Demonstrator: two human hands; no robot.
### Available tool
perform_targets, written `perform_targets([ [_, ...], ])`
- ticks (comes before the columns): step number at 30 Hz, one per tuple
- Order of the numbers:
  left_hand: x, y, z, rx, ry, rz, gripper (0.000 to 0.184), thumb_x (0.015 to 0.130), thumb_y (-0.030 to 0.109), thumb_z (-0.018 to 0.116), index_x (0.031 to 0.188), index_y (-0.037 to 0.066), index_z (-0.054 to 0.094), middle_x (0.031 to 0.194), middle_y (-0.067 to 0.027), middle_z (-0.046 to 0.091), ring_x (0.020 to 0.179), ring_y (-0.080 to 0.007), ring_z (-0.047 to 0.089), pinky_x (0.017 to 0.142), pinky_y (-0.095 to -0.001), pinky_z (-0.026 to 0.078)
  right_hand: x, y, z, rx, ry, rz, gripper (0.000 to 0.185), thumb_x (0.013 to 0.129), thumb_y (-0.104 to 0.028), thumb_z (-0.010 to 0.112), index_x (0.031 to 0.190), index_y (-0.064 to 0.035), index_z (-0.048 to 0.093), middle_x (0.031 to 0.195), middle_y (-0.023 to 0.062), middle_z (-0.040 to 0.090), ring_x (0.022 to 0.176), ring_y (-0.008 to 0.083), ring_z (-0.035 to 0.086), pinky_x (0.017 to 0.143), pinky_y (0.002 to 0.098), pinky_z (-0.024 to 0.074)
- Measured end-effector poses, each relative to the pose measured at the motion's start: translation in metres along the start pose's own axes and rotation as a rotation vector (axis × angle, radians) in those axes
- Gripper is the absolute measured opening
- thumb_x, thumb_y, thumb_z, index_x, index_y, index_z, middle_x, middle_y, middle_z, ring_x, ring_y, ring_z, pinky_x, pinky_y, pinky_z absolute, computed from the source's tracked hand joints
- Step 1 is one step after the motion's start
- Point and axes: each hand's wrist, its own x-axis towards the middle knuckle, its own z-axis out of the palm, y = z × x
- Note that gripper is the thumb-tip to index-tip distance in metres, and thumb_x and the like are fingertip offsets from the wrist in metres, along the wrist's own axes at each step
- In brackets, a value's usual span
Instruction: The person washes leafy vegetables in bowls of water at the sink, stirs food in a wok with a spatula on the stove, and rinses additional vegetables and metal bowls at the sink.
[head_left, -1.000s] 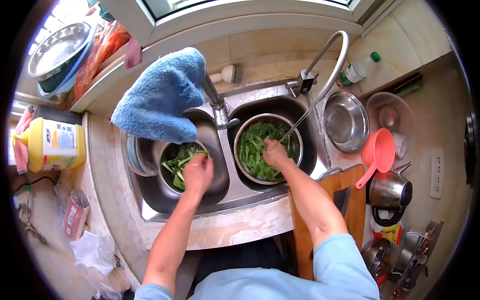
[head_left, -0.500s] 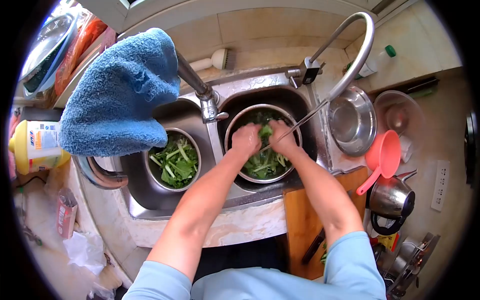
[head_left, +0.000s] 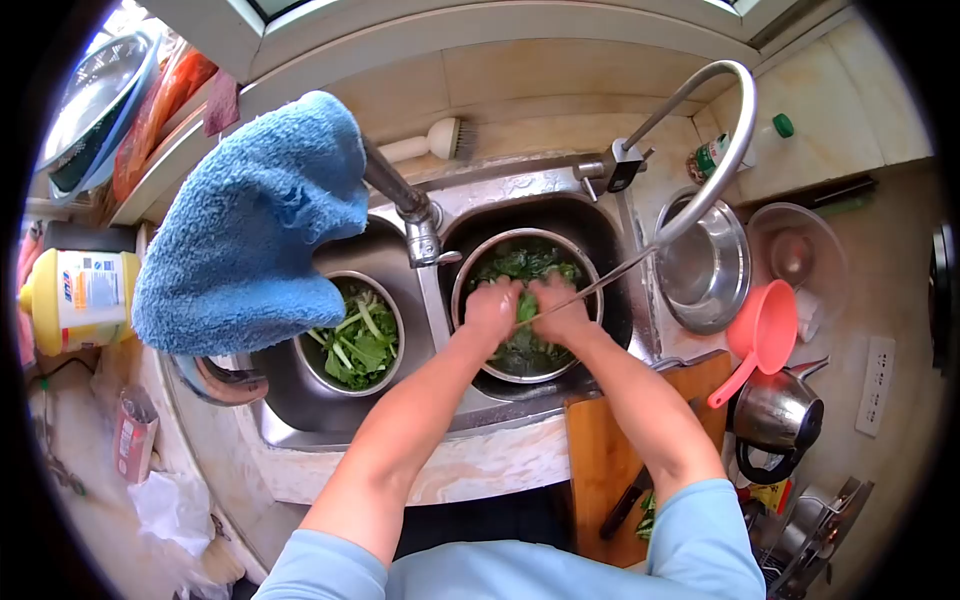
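Note:
Leafy greens (head_left: pixel 528 264) float in water inside a round metal basin (head_left: pixel 533 379), which stands in the right sink bowl. Both of my hands are in this basin, fingers bent into the greens. My left hand (head_left: pixel 493 308) grips some leaves on the left side. Close beside it, my right hand (head_left: pixel 560 310) closes on leaves too, and a bright green piece shows between the two. The fingertips are partly hidden by leaves and water. A thin stream from the curved tap (head_left: pixel 745 110) crosses in front of my right hand.
A second metal basin (head_left: pixel 402 345) with cut greens stands in the left sink bowl. A blue towel (head_left: pixel 250 230) hangs over the left faucet. To the right are a metal bowl (head_left: pixel 705 265), a pink ladle (head_left: pixel 765 330), a kettle (head_left: pixel 780 410), and a cutting board (head_left: pixel 600 440) with a knife (head_left: pixel 622 508).
The camera view has shifted slightly, so the scene sits lower. My hands have moved a little toward me within the basin, and more dark greens now show beyond them.

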Motion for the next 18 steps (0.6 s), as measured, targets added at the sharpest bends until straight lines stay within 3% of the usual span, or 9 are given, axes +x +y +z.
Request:
perform_targets([
  [2,0.001,0.000,-0.015,-0.204,0.039,-0.034,0.072,0.071,0.014,0.070,0.138,0.013,0.047,0.145,-0.0099,0.044,0.111,-0.0406,0.057,0.088,-0.0446,0.053,0.001,0.010,-0.007,0.163,0.081,0.037,0.044,0.072,-0.013,0.066,0.114,-0.0016,0.057,0.114,0.0281,0.055,0.107,0.0433,0.056,0.091,0.0481,0.0481],
  [3,-0.002,-0.003,-0.020,-0.226,0.100,-0.016,0.077,0.069,0.012,0.071,0.141,0.012,0.044,0.148,-0.0115,0.042,0.111,-0.0399,0.057,0.089,-0.0431,0.052,-0.006,0.013,-0.017,0.223,0.100,-0.004,0.058,0.072,-0.022,0.072,0.123,-0.0006,0.054,0.120,0.0269,0.053,0.112,0.0400,0.055,0.096,0.0464,0.0466],
  [5,-0.039,0.015,-0.052,-0.038,0.198,0.042,0.091,0.066,0.014,0.075,0.148,0.012,0.035,0.154,-0.0093,0.034,0.115,-0.0413,0.055,0.087,-0.0469,0.054,-0.022,-0.012,-0.055,-0.031,-0.096,0.109,0.119,0.065,-0.055,0.079,0.152,0.0000,0.020,0.153,0.0320,0.019,0.135,0.0479,0.034,0.111,0.0491,0.0333],
  [7,-0.030,0.018,-0.029,0.277,0.234,0.054,0.104,0.063,0.016,0.080,0.152,0.013,0.027,0.159,-0.0059,0.026,0.115,-0.0414,0.054,0.081,-0.0505,0.055,-0.026,-0.022,-0.044,-0.205,-0.188,-0.006,0.124,0.065,-0.058,0.079,0.153,0.0011,0.015,0.156,0.0300,0.014,0.140,0.0498,0.024,0.113,0.0542,0.0267],
  [9,-0.004,0.003,0.015,0.361,0.338,0.062,0.092,0.067,0.025,0.078,0.148,0.015,0.036,0.152,-0.0039,0.036,0.116,-0.0389,0.054,0.073,-0.0490,0.057,-0.011,-0.019,-0.009,-0.553,-0.319,-0.169,0.118,0.068,-0.054,0.077,0.152,0.0030,0.016,0.158,0.0268,0.013,0.145,0.0468,0.012,0.113,0.0562,0.0250],
  [10,0.006,-0.002,0.025,0.281,0.301,0.024,0.077,0.069,0.023,0.075,0.139,0.014,0.046,0.141,-0.0059,0.046,0.113,-0.0372,0.057,0.074,-0.0478,0.057,-0.005,-0.011,0.011,-0.723,-0.195,-0.260,0.093,0.071,-0.039,0.077,0.145,-0.0003,0.036,0.151,0.0257,0.030,0.135,0.0487,0.033,0.105,0.0544,0.0365],
  [13,0.009,-0.004,0.010,-0.106,0.326,-0.144,0.047,0.072,0.017,0.069,0.118,0.012,0.062,0.115,-0.0104,0.061,0.101,-0.0340,0.063,0.078,-0.0452,0.055,0.007,-0.006,0.001,0.100,-0.006,0.095,0.059,0.071,-0.019,0.073,0.125,-0.0042,0.053,0.131,0.0241,0.049,0.113,0.0467,0.053,0.092,0.0517,0.0458],
  [14,0.002,0.004,0.000,-0.263,0.347,-0.199,0.039,0.072,0.014,0.067,0.111,0.011,0.066,0.107,-0.0117,0.064,0.097,-0.0333,0.065,0.079,-0.0444,0.055,0.009,0.004,0.017,0.191,0.281,0.076,0.038,0.072,-0.007,0.067,0.108,-0.0056,0.057,0.108,0.0215,0.058,0.094,0.0442,0.059,0.083,0.0494,0.0492],
  [18,-0.018,0.013,-0.005,-0.866,0.615,-0.084,0.044,0.069,0.009,0.067,0.113,0.005,0.066,0.109,-0.0189,0.066,0.099,-0.0319,0.066,0.086,-0.0385,0.052,-0.008,-0.011,0.006,0.558,0.492,0.185,0.034,0.072,-0.003,0.064,0.106,-0.0025,0.061,0.096,0.0226,0.064,0.099,0.0412,0.061,0.085,0.0473,0.0489],
])
